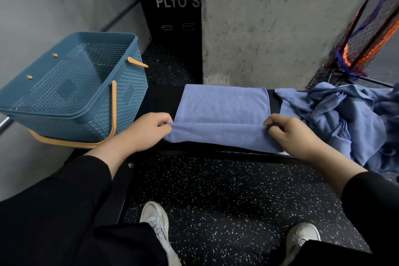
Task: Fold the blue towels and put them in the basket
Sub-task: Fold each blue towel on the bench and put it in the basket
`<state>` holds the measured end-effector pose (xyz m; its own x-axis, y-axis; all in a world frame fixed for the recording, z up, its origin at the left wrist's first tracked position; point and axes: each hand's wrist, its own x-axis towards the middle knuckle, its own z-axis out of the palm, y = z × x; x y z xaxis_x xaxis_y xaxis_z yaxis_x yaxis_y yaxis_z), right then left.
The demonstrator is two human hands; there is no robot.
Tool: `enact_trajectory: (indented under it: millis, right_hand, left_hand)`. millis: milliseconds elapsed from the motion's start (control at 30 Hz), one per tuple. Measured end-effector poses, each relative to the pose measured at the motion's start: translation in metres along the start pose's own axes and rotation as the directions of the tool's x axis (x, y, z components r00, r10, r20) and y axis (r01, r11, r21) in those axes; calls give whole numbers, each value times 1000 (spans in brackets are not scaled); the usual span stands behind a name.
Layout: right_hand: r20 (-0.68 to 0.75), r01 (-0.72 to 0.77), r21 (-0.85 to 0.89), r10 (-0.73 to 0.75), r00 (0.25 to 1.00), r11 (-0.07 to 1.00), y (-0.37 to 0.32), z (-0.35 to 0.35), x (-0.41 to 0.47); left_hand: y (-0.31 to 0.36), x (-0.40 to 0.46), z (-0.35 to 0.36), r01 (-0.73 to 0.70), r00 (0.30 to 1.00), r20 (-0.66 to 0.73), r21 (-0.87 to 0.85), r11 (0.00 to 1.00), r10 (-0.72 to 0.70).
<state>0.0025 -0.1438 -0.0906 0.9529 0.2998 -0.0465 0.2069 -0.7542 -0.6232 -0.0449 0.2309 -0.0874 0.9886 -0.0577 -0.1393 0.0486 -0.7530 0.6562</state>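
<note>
A blue towel [222,110] lies flat on a low black bench [159,99], with its near part folded up into a ridge. My left hand [149,130] pinches the fold's left end. My right hand [289,134] pinches its right end. A teal plastic basket [71,88] with orange handles stands at the left end of the bench, with nothing visible inside. A crumpled heap of blue towels [345,119] lies at the right end of the bench, just beyond my right hand.
A concrete pillar [280,24] rises right behind the bench. A black plyo box [172,6] stands behind the basket. An orange and black net [371,34] leans at the far right. Speckled black floor [226,196] and my two white shoes lie below.
</note>
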Motion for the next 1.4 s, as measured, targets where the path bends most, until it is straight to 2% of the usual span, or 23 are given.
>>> enact_trajectory:
  millis: [167,367,500,633,867,967,1067,1100,1167,1267,1400]
  right_hand:
    - [-115,19,190,3,993,982,-5,-9,17]
    - [-220,-55,306,127,967,950,-2,-6,48]
    - [-235,-99,207,147,961,973,4,-4,80]
    - [-223,-158,182,198,954,971,15,-3,113]
    - [-203,-207,4,204,958,978,36,9,151]
    - [-234,-188,-132,154,960,973,36,11,152]
    - [-297,-93,-323,-8,955,942,37,17,149]
    - [-301,-67,-369,-51,952,927,34,20,148]
    - [-230,0,-422,-108,967,907,31,26,150]
    - [-85,-4,-455,-39,996,890,27,35,150]
    - [-91,-43,-487,-1,996,872,27,34,147]
  left_hand:
    - [-3,14,-4,65,998,0,-247,967,-67]
    - [-9,57,6,97,965,-205,-294,951,-162]
    - [-5,88,11,112,937,-312,-165,980,-159]
    - [-8,116,15,174,943,-294,31,984,-157]
    - [-20,147,16,212,924,-351,131,968,-154]
    - [-21,151,18,250,905,-393,183,951,-162]
    - [-17,151,23,258,885,-452,284,924,-108]
    - [-17,151,25,209,898,-438,332,920,-46]
    - [-17,151,30,100,946,-320,433,896,49]
    - [-20,152,35,71,986,-166,474,878,10]
    - [-19,149,32,88,984,-179,460,884,-4]
